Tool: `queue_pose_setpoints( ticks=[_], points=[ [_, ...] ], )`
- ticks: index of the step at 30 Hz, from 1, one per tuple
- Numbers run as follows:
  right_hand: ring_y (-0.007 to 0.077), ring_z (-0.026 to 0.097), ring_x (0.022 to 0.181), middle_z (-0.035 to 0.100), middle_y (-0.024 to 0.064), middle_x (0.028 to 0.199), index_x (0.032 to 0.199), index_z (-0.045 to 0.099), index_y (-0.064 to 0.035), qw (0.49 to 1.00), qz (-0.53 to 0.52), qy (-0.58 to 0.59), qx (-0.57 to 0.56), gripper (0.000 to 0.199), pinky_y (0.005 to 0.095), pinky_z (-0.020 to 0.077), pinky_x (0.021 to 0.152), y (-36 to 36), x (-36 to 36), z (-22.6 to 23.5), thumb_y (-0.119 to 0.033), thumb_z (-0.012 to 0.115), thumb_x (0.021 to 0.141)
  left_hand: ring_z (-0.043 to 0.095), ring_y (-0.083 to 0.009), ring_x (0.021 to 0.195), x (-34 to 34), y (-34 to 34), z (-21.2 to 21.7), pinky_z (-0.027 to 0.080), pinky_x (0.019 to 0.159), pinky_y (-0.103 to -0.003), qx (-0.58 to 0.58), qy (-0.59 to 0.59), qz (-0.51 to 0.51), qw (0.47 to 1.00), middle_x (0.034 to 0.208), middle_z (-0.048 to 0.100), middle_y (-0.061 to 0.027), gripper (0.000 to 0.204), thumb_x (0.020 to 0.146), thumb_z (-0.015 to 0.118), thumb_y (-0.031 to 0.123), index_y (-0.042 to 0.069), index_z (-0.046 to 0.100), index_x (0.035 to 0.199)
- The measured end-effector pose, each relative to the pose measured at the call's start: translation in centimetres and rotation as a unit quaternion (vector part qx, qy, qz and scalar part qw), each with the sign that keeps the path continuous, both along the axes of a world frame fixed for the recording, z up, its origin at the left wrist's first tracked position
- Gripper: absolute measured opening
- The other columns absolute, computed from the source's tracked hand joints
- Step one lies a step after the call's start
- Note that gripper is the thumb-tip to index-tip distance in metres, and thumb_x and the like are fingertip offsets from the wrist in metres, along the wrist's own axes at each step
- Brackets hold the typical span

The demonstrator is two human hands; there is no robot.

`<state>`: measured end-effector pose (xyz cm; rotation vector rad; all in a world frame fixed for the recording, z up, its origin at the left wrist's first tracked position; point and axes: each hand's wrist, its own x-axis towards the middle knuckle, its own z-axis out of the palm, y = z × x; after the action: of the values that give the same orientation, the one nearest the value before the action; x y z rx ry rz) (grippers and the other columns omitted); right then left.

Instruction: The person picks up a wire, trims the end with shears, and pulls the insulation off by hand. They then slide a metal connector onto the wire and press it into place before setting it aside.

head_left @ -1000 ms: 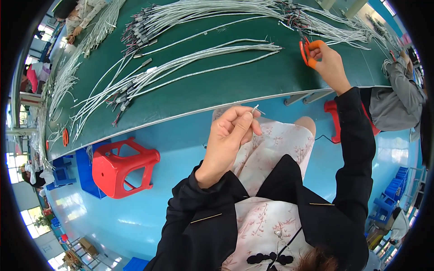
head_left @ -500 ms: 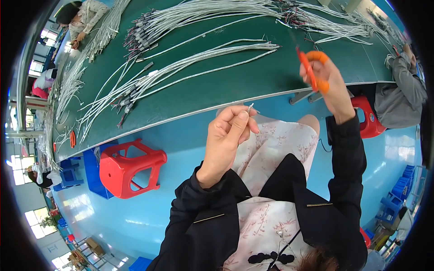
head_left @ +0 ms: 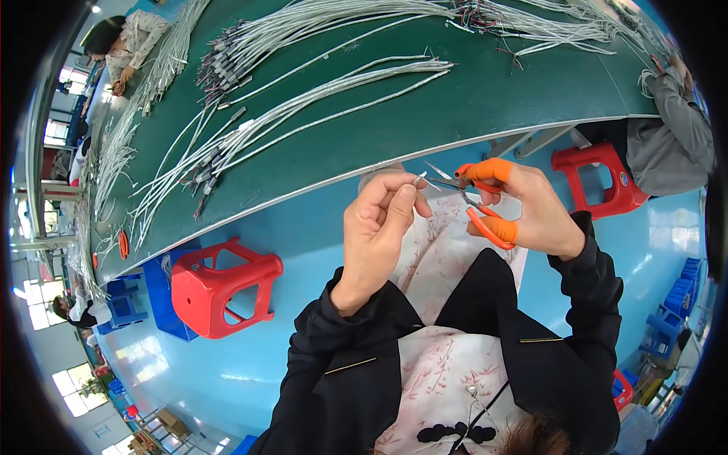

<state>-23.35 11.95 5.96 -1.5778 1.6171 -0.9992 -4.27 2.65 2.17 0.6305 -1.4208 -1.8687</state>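
The left hand (head_left: 383, 221) is closed in a pinch, with a short white wire end (head_left: 422, 177) held between thumb and forefinger. By the half-curled right hand (head_left: 544, 210), orange-handled scissors (head_left: 486, 230) are gripped; their blades are parted just beside the wire end, and whether contact is made cannot be told. On the green table (head_left: 394, 135) beyond, a small cable bundle (head_left: 303, 105) is laid nearer, a larger cable bundle (head_left: 334, 21) farther. On the right-hand red stool (head_left: 591, 189), a round label (head_left: 624, 179) is borne, its print too small to be read.
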Motion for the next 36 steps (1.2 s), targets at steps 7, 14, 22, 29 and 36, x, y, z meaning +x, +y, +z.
queue_pose_setpoints(
  ticks=[7,14,22,29,36],
  points=[
    [0.0173,0.049,0.066,0.051,0.0060,0.074,0.107,0.059,-0.0017,0.996,-0.021,0.077,-0.038,0.049,0.0276,0.0408,0.060,0.3,0.6,-0.1,-0.014,0.077,0.063,0.032,-0.0020,0.052,0.2,0.3,0.3,0.029,0.051,-0.017,-0.001,-0.010,-0.008,1.000,0.075,0.061,-0.0078,0.016,0.094,0.048,0.009,-0.002,0.055,0.104],
    [0.0177,0.049,0.065,0.050,0.0062,0.074,0.105,0.059,-0.0019,0.994,-0.024,0.095,-0.049,0.048,0.0281,0.0403,0.059,0.3,0.7,-0.1,-0.016,0.078,0.063,0.033,-0.0021,0.053,0.0,0.5,-0.1,0.030,0.050,-0.017,-0.015,-0.016,-0.008,1.000,0.075,0.061,-0.0074,0.016,0.094,0.049,0.009,-0.001,0.055,0.104],
    [0.0186,0.048,0.065,0.050,0.0073,0.073,0.105,0.059,-0.0014,0.994,-0.022,0.083,-0.065,0.045,0.0290,0.0401,0.056,0.1,0.7,-0.6,-0.013,0.076,0.064,0.033,-0.0022,0.053,-0.2,0.5,0.0,0.030,0.050,-0.017,-0.015,-0.026,-0.014,0.999,0.074,0.061,-0.0072,0.015,0.094,0.049,0.010,-0.001,0.055,0.103],
    [0.0245,0.055,0.066,0.057,0.0108,0.080,0.104,0.060,-0.0002,0.981,-0.050,0.143,-0.117,0.041,0.0308,0.0432,0.056,0.2,1.7,-1.2,-0.009,0.071,0.065,0.032,-0.0030,0.052,-0.3,0.4,-0.4,0.031,0.052,-0.019,0.120,0.030,-0.060,0.990,0.074,0.060,-0.0073,0.015,0.095,0.047,0.011,-0.001,0.055,0.101],
    [0.0268,0.057,0.068,0.059,0.0130,0.085,0.101,0.061,0.0008,0.968,-0.073,0.197,-0.139,0.040,0.0326,0.0450,0.057,0.3,2.0,-1.1,-0.011,0.073,0.064,0.033,-0.0031,0.052,-0.1,0.7,-0.2,0.031,0.052,-0.018,0.046,-0.014,-0.016,0.999,0.074,0.059,-0.0063,0.014,0.095,0.047,0.010,-0.001,0.054,0.100]
  ],
)
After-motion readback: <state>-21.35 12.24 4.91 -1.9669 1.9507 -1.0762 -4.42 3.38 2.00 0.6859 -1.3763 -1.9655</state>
